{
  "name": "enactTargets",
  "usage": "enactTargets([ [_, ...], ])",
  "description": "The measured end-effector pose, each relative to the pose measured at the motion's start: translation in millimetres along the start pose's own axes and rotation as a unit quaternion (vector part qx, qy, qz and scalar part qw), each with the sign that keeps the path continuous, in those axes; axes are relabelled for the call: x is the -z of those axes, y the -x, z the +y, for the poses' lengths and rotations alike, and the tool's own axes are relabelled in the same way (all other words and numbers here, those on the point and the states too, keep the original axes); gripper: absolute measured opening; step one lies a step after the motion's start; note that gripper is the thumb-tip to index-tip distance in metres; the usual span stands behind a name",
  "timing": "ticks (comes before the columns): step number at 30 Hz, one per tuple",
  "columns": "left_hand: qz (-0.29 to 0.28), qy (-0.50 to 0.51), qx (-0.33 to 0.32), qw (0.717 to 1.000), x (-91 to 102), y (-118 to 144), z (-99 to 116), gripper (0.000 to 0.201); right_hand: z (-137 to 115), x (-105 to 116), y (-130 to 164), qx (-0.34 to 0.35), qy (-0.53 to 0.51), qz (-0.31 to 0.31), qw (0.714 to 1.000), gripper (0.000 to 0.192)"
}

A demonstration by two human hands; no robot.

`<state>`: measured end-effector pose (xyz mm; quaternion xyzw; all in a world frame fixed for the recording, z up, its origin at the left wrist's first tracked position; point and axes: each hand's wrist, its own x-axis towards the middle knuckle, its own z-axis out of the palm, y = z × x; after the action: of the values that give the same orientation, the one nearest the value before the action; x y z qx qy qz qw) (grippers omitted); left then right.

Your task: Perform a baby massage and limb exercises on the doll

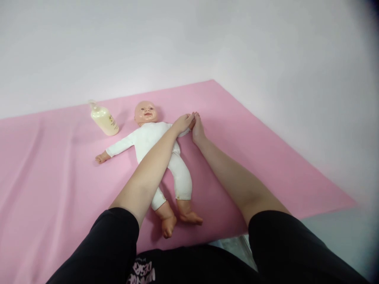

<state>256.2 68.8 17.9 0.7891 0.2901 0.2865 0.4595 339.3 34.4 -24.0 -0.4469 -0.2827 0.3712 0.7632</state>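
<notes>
A baby doll [154, 136] in a white bodysuit lies on its back, its head at the far end and its bare feet toward me. My left hand [182, 123] reaches across the doll's body to its outstretched arm on the right side. Its fingers close around the doll's small hand [192, 124], which is partly hidden. From the other side my right hand [198, 128] meets it, fingers closed on the same doll hand. My fingertips come together at the top. The doll's other arm [120, 146] stretches out to the left, free of my hands.
A pump bottle [105, 120] of pale yellow liquid stands left of the doll's head. Pink cloth [74, 189] covers the table, wrinkled at the left. A white wall [177, 43] rises behind it. The cloth's edge slants down along the right.
</notes>
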Motion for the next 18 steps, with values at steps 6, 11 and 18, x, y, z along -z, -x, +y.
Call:
enactTargets([
  [6, -0.01, -0.042, -0.008, 0.999, 3.5, 2, 4, 0.05, 0, -1, 2, -0.013, 0.002, -0.016, 1.0, 0.052],
  [11, -0.003, -0.062, -0.015, 0.998, 4.9, 4, 10, 0.053, 3, -1, 0, 0.002, 0.005, -0.021, 1.0, 0.053],
  [18, 0.012, -0.08, 0.002, 0.997, 6.3, 7, 15, 0.053, 3, 2, 0, 0.024, 0.048, -0.037, 0.998, 0.055],
])
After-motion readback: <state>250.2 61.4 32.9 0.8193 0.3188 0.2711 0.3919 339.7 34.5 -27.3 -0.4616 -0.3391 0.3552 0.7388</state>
